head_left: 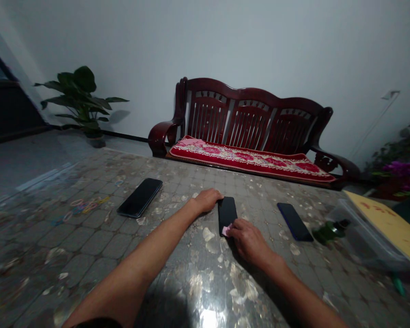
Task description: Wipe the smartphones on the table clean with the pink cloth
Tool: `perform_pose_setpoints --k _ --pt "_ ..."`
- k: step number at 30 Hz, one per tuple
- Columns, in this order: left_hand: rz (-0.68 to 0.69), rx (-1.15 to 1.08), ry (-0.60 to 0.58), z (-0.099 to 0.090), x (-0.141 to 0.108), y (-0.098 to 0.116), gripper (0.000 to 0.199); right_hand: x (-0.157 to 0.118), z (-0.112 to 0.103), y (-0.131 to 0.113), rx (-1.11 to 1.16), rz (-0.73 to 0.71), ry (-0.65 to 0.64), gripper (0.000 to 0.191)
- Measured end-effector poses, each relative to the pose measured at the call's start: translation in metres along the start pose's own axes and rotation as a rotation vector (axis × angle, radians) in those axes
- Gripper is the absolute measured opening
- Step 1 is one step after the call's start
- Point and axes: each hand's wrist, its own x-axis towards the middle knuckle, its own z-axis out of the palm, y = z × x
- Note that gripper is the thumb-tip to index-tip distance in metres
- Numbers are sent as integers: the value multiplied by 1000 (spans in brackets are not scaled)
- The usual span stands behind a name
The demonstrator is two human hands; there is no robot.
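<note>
A black smartphone (227,212) lies flat on the patterned tabletop, screen up, between my hands. My left hand (207,200) is closed at the phone's far left corner, its fingertips gripping that edge. With closed fingers, my right hand (248,234) pinches a small pink cloth (226,230) and presses it on the near end of the screen. Most of the cloth is hidden under the fingers. To the left lies a second dark smartphone (140,197). A third, blue-edged smartphone (294,222) rests to the right of my right hand.
Colourful rubber bands (85,206) are scattered at the table's left. On the right are a green bottle (330,231), a clear plastic box (355,232) and a yellow sheet (389,218). Beyond the table stands a wooden bench (246,118); a potted plant (84,100) is behind left.
</note>
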Motion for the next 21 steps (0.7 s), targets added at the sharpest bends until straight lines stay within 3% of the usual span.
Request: perform_pose_setpoints --k 3,9,15,21 --pt "-7 14 5 -1 -4 4 36 -10 -2 7 0 86 15 27" --pt "-48 59 17 0 -12 17 32 -14 0 16 15 105 34 37" --pt "-131 132 -1 3 -33 34 32 -8 0 57 -24 283 95 40" --pt "-121 169 -11 -5 -40 40 18 12 -1 84 -67 309 133 37"
